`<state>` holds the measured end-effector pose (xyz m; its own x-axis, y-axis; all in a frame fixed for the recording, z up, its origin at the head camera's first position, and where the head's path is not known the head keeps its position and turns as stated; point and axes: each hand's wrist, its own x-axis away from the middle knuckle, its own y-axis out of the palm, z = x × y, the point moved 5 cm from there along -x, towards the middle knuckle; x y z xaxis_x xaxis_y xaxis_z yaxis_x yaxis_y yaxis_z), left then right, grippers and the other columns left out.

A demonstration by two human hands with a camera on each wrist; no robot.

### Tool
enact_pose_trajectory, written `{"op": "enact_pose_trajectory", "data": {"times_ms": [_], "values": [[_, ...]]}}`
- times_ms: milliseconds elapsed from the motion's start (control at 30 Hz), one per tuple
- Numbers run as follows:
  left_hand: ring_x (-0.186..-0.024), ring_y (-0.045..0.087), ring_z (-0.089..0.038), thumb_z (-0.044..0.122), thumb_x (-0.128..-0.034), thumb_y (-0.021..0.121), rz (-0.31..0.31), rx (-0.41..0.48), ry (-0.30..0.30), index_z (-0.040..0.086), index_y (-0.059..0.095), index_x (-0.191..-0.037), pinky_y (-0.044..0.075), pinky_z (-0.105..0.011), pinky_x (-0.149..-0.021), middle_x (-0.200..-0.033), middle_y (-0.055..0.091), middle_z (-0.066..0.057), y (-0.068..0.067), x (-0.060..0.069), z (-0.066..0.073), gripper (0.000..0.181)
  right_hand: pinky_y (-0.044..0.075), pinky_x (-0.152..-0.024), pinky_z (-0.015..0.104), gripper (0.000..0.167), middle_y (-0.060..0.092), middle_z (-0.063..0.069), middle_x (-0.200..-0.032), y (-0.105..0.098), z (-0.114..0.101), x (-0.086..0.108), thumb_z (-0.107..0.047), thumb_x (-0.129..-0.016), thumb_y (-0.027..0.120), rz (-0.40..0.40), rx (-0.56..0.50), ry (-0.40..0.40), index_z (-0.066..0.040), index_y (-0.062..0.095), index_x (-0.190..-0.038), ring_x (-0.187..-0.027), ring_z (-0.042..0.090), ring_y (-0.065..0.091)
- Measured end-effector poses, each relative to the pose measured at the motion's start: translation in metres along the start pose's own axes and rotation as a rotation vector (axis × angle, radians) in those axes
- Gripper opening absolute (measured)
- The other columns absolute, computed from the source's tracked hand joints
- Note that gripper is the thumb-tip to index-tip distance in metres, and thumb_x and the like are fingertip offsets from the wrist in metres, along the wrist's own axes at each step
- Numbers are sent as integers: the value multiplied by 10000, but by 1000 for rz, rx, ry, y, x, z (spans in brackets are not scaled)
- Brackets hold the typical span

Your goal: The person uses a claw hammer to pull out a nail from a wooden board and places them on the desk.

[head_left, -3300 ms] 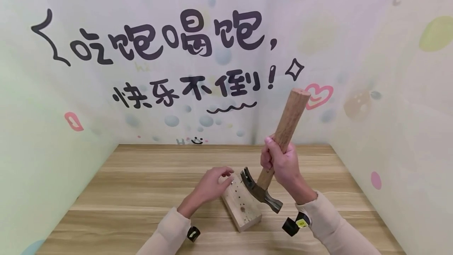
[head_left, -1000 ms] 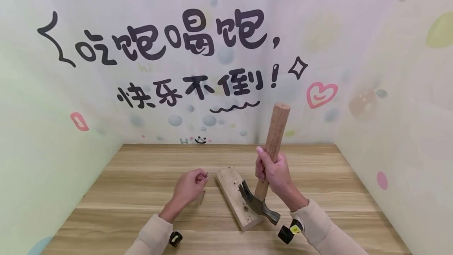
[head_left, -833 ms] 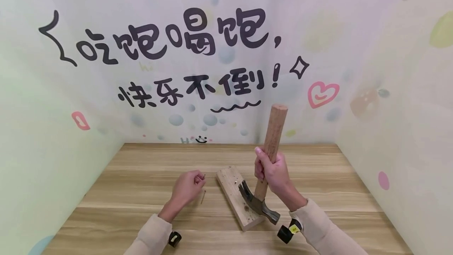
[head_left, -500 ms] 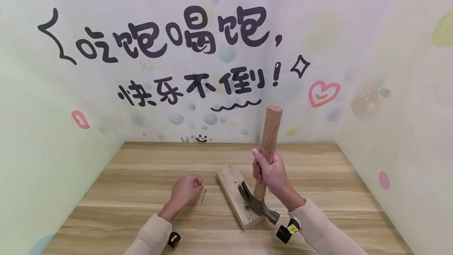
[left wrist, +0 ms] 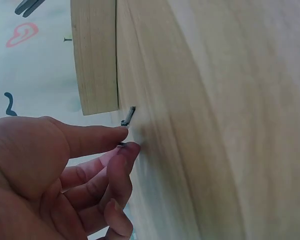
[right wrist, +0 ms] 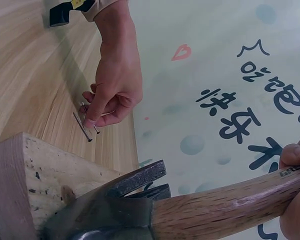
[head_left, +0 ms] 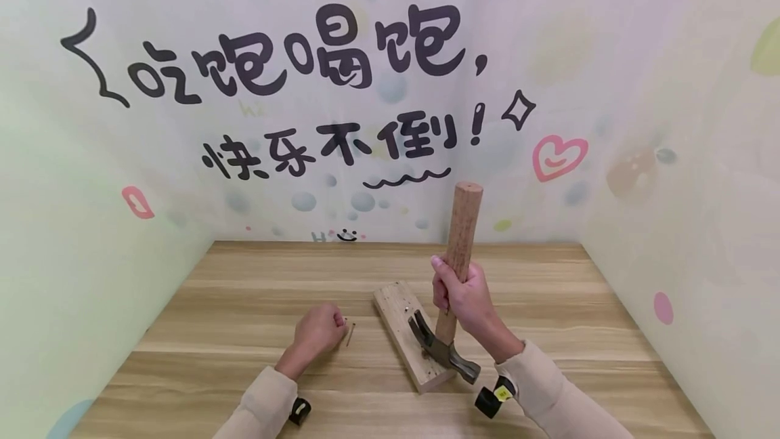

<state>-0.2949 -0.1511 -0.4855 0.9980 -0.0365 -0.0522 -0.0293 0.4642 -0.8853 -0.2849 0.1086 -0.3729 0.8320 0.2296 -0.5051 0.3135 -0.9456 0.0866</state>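
Lowered since earlier, a thin dark metal nail (right wrist: 97, 130) is pinched in the left hand (head_left: 318, 330) beside a loose straight nail (head_left: 351, 335); the right hand (head_left: 470, 295) grips an upended wooden-handled claw hammer (head_left: 464, 230), head near a pale pitted wood block (head_left: 396, 318).

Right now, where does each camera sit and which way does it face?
Head: worn on the head, looking forward and down; left hand, right hand and sleeves show.
Left wrist: worn there, looking at nails; left hand shows.
Right wrist: worn there, looking over hammer and block at left hand; right hand partly shows.
Wrist views share block, hammer, nails.
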Motion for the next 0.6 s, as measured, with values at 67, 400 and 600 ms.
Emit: {"op": "enact_pose_trajectory", "data": {"times_ms": [67, 400, 600], "values": [[-569, 490, -120, 149, -827, 780, 2, -3, 5, 145, 579, -632, 372, -274, -492, -630, 541, 41, 1, 0, 0, 280, 365, -381, 299, 369, 396, 122, -511, 1, -1, 0, -120, -1038, 493, -9, -8, -9, 44, 427, -713, -399, 170, 388], [-561, 481, -122, 121, -829, 772, 31, 27, 32, 135, 567, -642, 369, -273, -497, -620, 531, 39, 3, -1, 1, 277, 362, -383, 288, 348, 394, 127, -519, 2, 0, 0, -122, -1036, 500, -21, -9, -3, 48, 439, -739, -405, 164, 388], [-560, 477, -132, 140, -833, 775, 29, 19, 18, 132, 550, -648, 357, -278, -494, -620, 522, 29, 4, 0, 2, 292, 364, -377, 297, 353, 399, 131, -513, 2, 0, 1, -134, -1037, 502, -17, 12, 0, 43, 442, -737, -395, 178, 389]]}}
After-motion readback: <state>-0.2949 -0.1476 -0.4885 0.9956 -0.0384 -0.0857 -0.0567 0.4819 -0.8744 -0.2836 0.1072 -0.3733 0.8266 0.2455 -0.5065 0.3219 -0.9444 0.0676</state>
